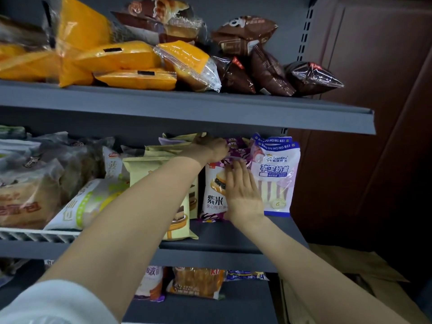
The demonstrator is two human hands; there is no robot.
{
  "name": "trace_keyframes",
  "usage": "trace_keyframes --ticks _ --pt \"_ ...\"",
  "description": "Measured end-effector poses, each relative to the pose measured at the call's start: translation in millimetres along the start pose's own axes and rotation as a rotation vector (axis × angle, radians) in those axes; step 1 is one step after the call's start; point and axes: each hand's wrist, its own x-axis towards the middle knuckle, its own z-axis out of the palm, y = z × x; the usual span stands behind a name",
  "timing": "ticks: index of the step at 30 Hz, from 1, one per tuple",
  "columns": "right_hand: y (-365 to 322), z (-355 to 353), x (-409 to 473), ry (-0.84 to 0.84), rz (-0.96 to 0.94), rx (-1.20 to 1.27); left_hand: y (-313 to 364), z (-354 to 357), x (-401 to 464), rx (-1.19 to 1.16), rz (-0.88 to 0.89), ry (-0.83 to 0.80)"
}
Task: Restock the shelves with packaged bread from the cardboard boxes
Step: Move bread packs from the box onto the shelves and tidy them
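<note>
A purple-and-white bread pack (214, 195) stands upright on the middle shelf (224, 237). My left hand (214, 147) reaches in over it and grips the pack's purple top edge. My right hand (243, 190) lies flat against the pack's front, fingers straight and pointing up. Right beside it stand two white-and-blue bread packs (278, 174). To the left stand pale yellow cake packs (180, 220), partly hidden by my left forearm.
The top shelf (187, 108) holds several orange packs (121, 59) and brown packs (264, 66). More bread bags (30, 183) fill the middle shelf's left side. The bottom shelf holds packs (196, 282). A cardboard box (350, 277) sits at lower right, by a dark wooden wall.
</note>
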Motion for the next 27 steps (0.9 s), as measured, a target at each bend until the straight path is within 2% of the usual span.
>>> trace_keyframes --ticks 4,6,9,12,14,17,21,24,27 --pt "0.3 -7.3 2.4 -0.088 -0.022 0.014 -1.5 -5.1 -8.9 -0.101 -0.05 -0.046" --pt "2.7 -9.4 1.3 -0.106 -0.027 0.029 -2.1 -6.7 -16.5 -0.121 -0.023 0.042" --pt "3.7 -12.2 -4.6 -0.084 0.008 0.101 3.6 -12.1 -31.7 0.043 0.01 0.23" --pt "4.9 -20.3 -11.5 -0.194 -0.04 0.133 8.1 -12.5 -52.6 0.157 0.041 0.364" --pt "5.2 -27.9 -13.1 -0.247 -0.042 0.174 4.7 -11.0 -67.3 0.132 0.023 0.38" --pt "0.4 -33.4 -15.4 -0.168 -0.038 0.19 -5.5 -4.0 -91.1 -0.041 -0.044 0.438" --pt "-12.8 -38.2 -19.3 -0.148 -0.069 0.215 -21.1 11.7 -130.5 -0.115 -0.132 0.705" --pt "-22.4 -45.7 -20.5 -0.118 -0.116 0.283 -37.0 16.0 -155.7 -0.281 -0.309 0.615" --pt "-34.4 -60.1 -23.1 -0.083 -0.114 0.525 -55.1 19.8 -176.3 -0.576 -0.487 0.47"
